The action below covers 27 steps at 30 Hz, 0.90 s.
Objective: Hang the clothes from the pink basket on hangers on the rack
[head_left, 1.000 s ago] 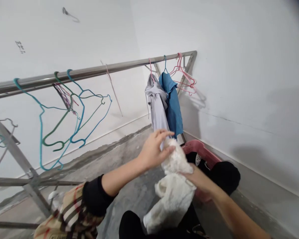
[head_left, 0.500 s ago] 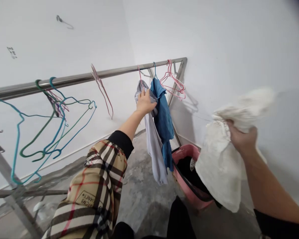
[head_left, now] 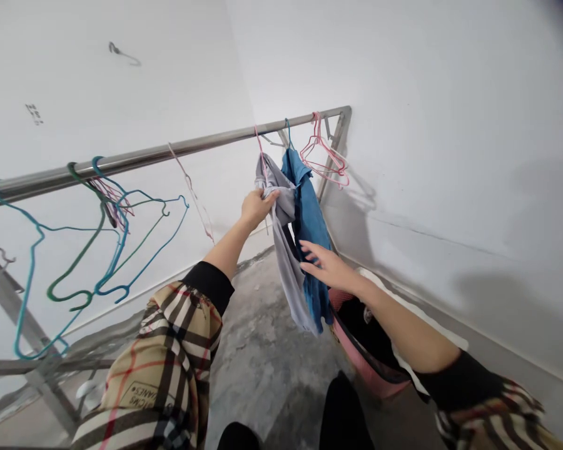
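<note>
My left hand (head_left: 257,207) is closed on the grey garment (head_left: 294,289), a little below the pink hanger it hangs from. One long part of the garment dangles toward the floor. Just behind it on the metal rail (head_left: 216,139), a blue garment (head_left: 311,209) hangs from a blue hanger. My right hand (head_left: 327,267) is held in front of the blue garment's lower half, fingers spread and holding nothing. Under my right forearm stands a pink basket (head_left: 356,361) with dark cloth inside. A white cloth (head_left: 450,334) lies along its far side, partly hidden by the forearm.
Blue and green hangers (head_left: 37,228) hang on the rail at the left, with a thin pink hanger (head_left: 191,182) nearer the middle. Pink hangers (head_left: 326,156) cluster by the rail's far end. A white wall (head_left: 450,125) rises at the right.
My right hand has let go of the white cloth, which now lies at the basket, and has moved left to the hanging garments. My left hand has shifted slightly down and left, closing on the grey garment.
</note>
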Motion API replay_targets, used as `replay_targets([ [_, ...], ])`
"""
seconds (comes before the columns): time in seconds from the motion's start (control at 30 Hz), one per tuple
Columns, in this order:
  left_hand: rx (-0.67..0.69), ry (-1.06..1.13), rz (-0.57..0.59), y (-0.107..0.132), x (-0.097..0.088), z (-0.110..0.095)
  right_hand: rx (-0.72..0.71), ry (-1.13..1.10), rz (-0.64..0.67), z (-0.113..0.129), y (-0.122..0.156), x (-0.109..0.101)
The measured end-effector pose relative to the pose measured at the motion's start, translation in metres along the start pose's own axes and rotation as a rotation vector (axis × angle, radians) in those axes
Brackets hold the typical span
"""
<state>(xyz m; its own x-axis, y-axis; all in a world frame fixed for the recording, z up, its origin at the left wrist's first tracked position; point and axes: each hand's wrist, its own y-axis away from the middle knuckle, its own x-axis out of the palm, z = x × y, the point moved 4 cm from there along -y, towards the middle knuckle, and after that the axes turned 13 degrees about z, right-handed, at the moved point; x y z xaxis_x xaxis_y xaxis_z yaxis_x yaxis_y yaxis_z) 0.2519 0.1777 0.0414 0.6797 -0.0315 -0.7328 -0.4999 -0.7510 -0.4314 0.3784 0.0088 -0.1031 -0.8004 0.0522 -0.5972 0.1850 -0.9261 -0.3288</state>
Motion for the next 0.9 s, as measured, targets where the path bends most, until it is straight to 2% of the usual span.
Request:
replay_targets([
  [0.1,0.010,-0.150,-0.016,0.007,-0.007,-0.012,-0.057,-0.064,-0.101,0.025,-0.040,0.015],
  [0.2,0.028,-0.261,-0.028,0.013,-0.014,-0.023,-0.097,-0.092,-0.260,0.043,-0.064,0.017],
  [0.27,0.037,-0.186,0.004,0.017,-0.018,-0.027,-0.107,-0.070,-0.377,0.052,-0.073,0.011],
  [0.33,0.067,-0.023,0.070,0.022,-0.022,-0.030,-0.104,-0.035,-0.459,0.058,-0.078,0.002],
  [0.43,0.177,0.214,0.194,0.030,-0.024,-0.036,-0.094,-0.003,-0.483,0.060,-0.085,-0.011],
  [0.5,0.256,0.235,0.211,0.035,-0.026,-0.041,-0.086,-0.009,-0.479,0.059,-0.090,-0.017],
  [0.6,0.320,0.094,0.113,0.042,-0.025,-0.044,-0.102,-0.048,-0.482,0.057,-0.096,-0.025],
  [0.7,0.404,0.028,0.045,0.047,-0.015,-0.040,-0.122,-0.098,-0.491,0.056,-0.096,-0.035],
  [0.8,0.478,0.125,-0.009,0.047,-0.001,-0.029,-0.093,-0.046,-0.470,0.052,-0.091,-0.049],
  [0.87,0.415,0.264,-0.148,0.041,0.004,-0.014,-0.041,0.039,-0.463,0.049,-0.087,-0.060],
  [0.9,0.333,0.364,-0.229,0.036,0.006,-0.004,-0.015,0.085,-0.479,0.048,-0.085,-0.066],
])
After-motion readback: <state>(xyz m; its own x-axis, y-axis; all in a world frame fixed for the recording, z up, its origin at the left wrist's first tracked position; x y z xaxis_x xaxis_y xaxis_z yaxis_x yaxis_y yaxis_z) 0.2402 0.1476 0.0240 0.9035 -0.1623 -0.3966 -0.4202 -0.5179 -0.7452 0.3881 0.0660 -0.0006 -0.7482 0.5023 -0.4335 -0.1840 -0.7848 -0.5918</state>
